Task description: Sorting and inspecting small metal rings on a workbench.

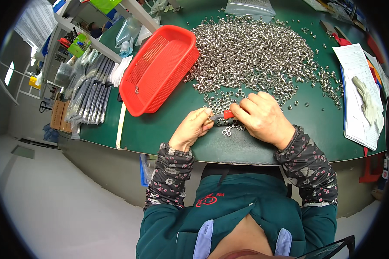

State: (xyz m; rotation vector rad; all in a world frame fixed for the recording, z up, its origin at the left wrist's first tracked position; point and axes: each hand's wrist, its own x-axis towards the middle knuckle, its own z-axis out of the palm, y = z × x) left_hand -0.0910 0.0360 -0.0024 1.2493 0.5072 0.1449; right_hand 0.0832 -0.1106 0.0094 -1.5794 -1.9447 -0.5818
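— Glasses [333, 247], dark-rimmed, lower right; beyond them, floral cloth sleeves [309, 168], gathered at the wrists. State of grip?

— Left grip [192, 127]: fingertips pinching a small metal piece [209, 117], mostly hidden. Right grip [263, 118]: fingers curled round a slim tool [227, 114], red and grey, grey end at the left fingertips.

— Metal stock?

— Short, shiny rings [250, 52], hollow, heaped beyond both grips on the smooth green tabletop [160, 134]. Looser ones lie scattered between the two.

— Left of the heap?

— Red plastic basket [173, 80]: perforated walls, rounded corners, a few metal bits [137, 90] inside. Far right, limp pale glove [367, 101] on flat paper sheets [350, 69].
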